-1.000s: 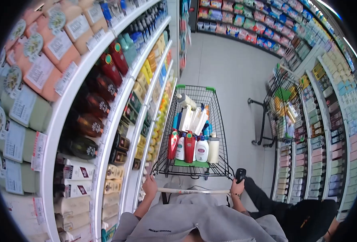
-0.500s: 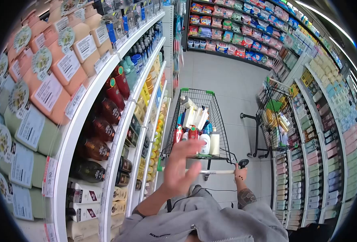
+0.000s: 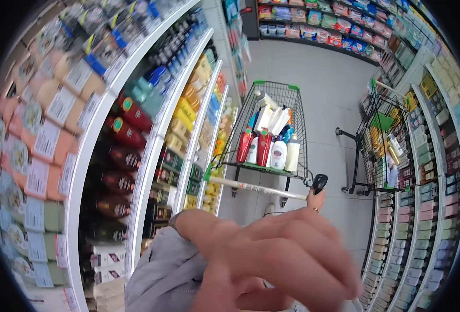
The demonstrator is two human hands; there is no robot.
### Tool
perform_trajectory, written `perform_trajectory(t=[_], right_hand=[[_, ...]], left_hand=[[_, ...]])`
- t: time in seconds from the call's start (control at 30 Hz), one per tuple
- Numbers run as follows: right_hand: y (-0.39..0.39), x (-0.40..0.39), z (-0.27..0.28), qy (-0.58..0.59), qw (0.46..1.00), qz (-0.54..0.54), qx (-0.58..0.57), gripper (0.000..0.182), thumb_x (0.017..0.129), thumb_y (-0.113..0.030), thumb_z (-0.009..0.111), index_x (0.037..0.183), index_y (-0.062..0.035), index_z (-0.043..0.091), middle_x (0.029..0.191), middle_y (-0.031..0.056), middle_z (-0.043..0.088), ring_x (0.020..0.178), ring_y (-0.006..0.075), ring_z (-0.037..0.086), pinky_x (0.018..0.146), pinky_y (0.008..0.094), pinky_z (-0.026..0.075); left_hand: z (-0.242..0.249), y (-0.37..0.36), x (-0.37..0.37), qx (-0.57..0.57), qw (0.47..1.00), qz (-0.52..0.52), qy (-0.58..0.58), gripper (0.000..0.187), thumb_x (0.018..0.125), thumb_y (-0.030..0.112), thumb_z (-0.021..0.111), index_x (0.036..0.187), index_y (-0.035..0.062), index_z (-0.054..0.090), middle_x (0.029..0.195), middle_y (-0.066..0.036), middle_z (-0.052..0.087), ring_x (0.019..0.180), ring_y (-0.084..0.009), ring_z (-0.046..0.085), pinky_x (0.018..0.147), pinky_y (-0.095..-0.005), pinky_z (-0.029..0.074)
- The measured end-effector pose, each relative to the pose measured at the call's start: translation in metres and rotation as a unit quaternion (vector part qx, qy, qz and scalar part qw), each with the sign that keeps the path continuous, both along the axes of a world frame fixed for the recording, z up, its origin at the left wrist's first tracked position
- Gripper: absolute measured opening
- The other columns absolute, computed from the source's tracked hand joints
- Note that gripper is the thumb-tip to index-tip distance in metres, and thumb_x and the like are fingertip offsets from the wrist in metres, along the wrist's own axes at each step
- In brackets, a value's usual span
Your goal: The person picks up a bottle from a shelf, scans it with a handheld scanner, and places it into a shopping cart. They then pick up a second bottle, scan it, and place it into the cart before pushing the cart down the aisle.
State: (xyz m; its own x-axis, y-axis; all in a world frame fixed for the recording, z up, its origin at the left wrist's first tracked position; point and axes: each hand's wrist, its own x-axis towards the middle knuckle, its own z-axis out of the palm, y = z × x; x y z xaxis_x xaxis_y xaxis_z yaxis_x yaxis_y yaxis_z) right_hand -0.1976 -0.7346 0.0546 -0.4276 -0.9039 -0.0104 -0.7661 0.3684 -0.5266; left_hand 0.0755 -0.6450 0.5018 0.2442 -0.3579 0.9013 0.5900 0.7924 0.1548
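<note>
My left hand (image 3: 277, 255) is raised close to the camera, large and slightly blurred. Its fingers are curled inward, with the fingertips mostly hidden, and no object shows in it. At the right end of the shopping cart's handle bar (image 3: 261, 188), my right hand (image 3: 317, 199) is closed around the grip. A black rounded device (image 3: 319, 182) sits right at that hand. Ahead of the bar, the wire shopping cart (image 3: 298, 112) carries red bottles (image 3: 263, 148), a white pump bottle (image 3: 279, 154), a cream bottle (image 3: 292, 154) and several white packages.
Shelves of bottles (image 3: 120, 182) run close along the left. A second cart (image 3: 378, 140) with goods stands by the right-hand shelves (image 3: 422, 208). Grey tiled floor (image 3: 313, 73) leads to a rack of colourful packs (image 3: 323, 31) at the back.
My left hand has come up toward the camera and right, its spread fingers now curled. The view has shifted, so the cart appears higher and further right. My right hand stays on the handle.
</note>
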Motion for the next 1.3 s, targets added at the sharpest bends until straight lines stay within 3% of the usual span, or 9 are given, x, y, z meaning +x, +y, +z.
perform_trajectory(t=[0.03,0.2,0.33,0.47,0.53,0.73,0.93,1.03,1.3], right_hand=[[-0.008,-0.002,-0.004,-0.019,1.000,-0.002,0.004,0.042,0.082,-0.032,0.060,0.106,0.0004,0.050,0.100,0.0220,0.058,0.093,0.0412,0.056,0.078,0.0467,0.044],[-0.043,-0.001,-0.016,-0.042,0.999,-0.004,-0.018,0.042,0.082,-0.029,0.059,0.109,0.0002,0.048,0.100,0.0213,0.057,0.093,0.0409,0.056,0.078,0.0471,0.044],[-0.071,-0.006,-0.023,-0.063,0.998,0.005,-0.009,0.042,0.082,-0.027,0.060,0.111,0.0006,0.046,0.102,0.0203,0.056,0.094,0.0395,0.057,0.079,0.0469,0.045],[-0.098,-0.002,-0.009,-0.106,0.994,-0.038,0.001,0.042,0.082,-0.025,0.060,0.111,0.0008,0.046,0.104,0.0197,0.056,0.095,0.0394,0.056,0.080,0.0465,0.045],[-0.109,-0.004,-0.012,-0.089,0.995,-0.045,0.012,0.043,0.081,-0.025,0.062,0.111,0.0017,0.046,0.105,0.0203,0.056,0.097,0.0393,0.055,0.081,0.0463,0.044],[-0.152,0.004,0.002,-0.002,0.997,-0.061,0.038,0.042,0.076,-0.021,0.063,0.108,0.0029,0.048,0.100,0.0215,0.056,0.095,0.0389,0.055,0.080,0.0469,0.045],[-0.179,0.008,-0.014,-0.009,0.995,-0.103,-0.008,0.044,0.074,-0.022,0.064,0.106,0.0029,0.048,0.096,0.0209,0.056,0.088,0.0396,0.057,0.077,0.0476,0.045],[-0.194,0.004,-0.031,0.013,0.993,-0.115,-0.021,0.041,0.073,-0.023,0.064,0.102,0.0014,0.049,0.093,0.0207,0.057,0.088,0.0403,0.056,0.076,0.0475,0.045],[-0.264,-0.002,-0.036,0.049,0.992,-0.110,-0.030,0.038,0.073,-0.024,0.066,0.100,-0.0021,0.050,0.087,0.0187,0.058,0.082,0.0397,0.058,0.072,0.0470,0.045]], left_hand=[[-0.004,-0.020,-0.003,-0.072,0.996,-0.040,-0.022,0.018,0.083,0.017,0.058,0.100,0.0200,0.063,0.092,-0.016,0.063,0.079,-0.0345,0.064,0.059,-0.0467,0.051],[-0.088,-0.098,0.001,0.241,0.894,0.243,-0.291,0.026,0.076,-0.006,0.054,0.100,0.0024,0.055,0.113,-0.016,0.052,0.100,-0.0272,0.054,0.089,-0.0356,0.043],[-0.254,-0.167,0.024,0.472,0.717,0.394,-0.328,0.038,0.078,-0.005,0.053,0.115,0.0013,0.051,0.113,-0.014,0.054,0.102,-0.0226,0.054,0.090,-0.0306,0.042],[-0.448,-0.141,0.105,0.620,0.568,0.445,-0.309,0.047,0.073,-0.005,0.057,0.119,0.0007,0.049,0.111,-0.018,0.053,0.107,-0.0305,0.051,0.094,-0.0382,0.040],[-0.485,-0.119,0.132,0.644,0.431,0.486,-0.404,0.043,0.075,0.004,0.059,0.117,-0.0013,0.048,0.112,-0.022,0.052,0.109,-0.0372,0.048,0.097,-0.0419,0.036],[-0.499,-0.137,0.150,0.716,0.314,0.499,-0.375,0.044,0.079,0.016,0.059,0.118,-0.0002,0.046,0.114,-0.023,0.049,0.109,-0.0397,0.047,0.094,-0.0448,0.037],[-0.509,-0.211,0.184,0.762,0.298,0.368,-0.442,0.053,0.090,0.045,0.045,0.120,0.0022,0.049,0.114,-0.021,0.058,0.106,-0.0391,0.054,0.090,-0.0455,0.042],[-0.528,-0.257,0.193,0.733,0.196,0.274,-0.591,0.065,0.094,0.052,0.023,0.104,0.0024,0.063,0.105,-0.024,0.062,0.101,-0.0401,0.057,0.088,-0.0476,0.043],[-0.574,-0.329,0.187,0.730,0.284,0.354,-0.512,0.061,0.095,0.043,0.032,0.072,-0.0019,0.066,0.073,-0.025,0.063,0.073,-0.0429,0.061,0.070,-0.0503,0.048]])
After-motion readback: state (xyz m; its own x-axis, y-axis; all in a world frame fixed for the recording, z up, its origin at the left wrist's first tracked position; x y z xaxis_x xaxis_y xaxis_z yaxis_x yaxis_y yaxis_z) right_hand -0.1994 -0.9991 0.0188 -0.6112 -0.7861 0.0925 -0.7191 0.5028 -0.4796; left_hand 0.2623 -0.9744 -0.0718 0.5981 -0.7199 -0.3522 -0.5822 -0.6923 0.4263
